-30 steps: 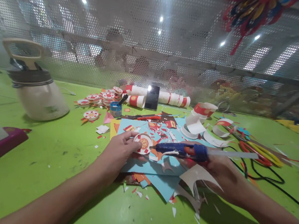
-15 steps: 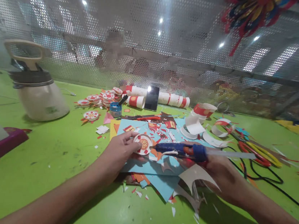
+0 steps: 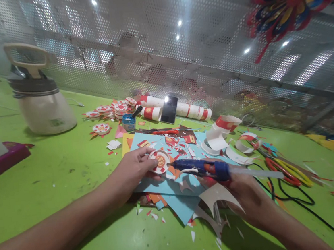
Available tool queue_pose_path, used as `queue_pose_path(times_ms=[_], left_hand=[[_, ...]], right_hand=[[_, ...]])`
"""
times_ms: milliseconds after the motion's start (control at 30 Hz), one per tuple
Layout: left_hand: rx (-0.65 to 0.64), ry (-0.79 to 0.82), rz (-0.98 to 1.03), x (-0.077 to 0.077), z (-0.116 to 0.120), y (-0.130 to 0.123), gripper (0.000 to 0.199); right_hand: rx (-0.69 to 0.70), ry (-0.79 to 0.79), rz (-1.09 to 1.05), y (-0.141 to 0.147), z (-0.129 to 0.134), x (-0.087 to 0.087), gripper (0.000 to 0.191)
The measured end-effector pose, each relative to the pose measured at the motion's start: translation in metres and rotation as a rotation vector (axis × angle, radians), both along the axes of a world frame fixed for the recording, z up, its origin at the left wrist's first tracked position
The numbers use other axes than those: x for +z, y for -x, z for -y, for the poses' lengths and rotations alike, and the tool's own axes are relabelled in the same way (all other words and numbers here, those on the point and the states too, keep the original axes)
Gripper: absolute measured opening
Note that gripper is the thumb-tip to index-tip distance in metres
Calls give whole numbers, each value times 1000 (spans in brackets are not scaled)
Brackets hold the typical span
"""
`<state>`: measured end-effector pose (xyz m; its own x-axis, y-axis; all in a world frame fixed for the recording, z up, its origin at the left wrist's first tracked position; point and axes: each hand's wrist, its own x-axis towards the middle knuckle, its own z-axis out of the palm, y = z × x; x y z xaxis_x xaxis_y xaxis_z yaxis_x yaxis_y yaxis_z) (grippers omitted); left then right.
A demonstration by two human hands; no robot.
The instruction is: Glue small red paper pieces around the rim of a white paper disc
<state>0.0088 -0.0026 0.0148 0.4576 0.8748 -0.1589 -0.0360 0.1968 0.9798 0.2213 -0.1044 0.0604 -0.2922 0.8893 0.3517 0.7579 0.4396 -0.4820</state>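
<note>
Between its thumb and fingers, my left hand holds a round white and red paper disc with a gold emblem, above light blue paper sheets. A blue hot glue gun is in my right hand, whose fingers are partly hidden behind it. The gun's nozzle points left and is at the disc's right edge. A clear glue stick sticks out of the gun's back. Red and white paper scraps lie on the blue sheets, and a white curved offcut is below the gun.
Finished-looking paper discs, a blue jar, a phone and paper rolls stand at the back. Scissors and a black cord lie right. A large jug and purple power strip are left.
</note>
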Motion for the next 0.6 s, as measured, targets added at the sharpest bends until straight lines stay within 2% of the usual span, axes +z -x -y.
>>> queue_pose_path(times_ms=[267, 600], left_hand=[[9, -3, -22, 1, 0, 0, 23], [-6, -12, -14, 1, 0, 0, 26]], right_hand=[[10, -44, 61, 1, 0, 1, 38], [11, -53, 137, 2, 1, 3, 35]])
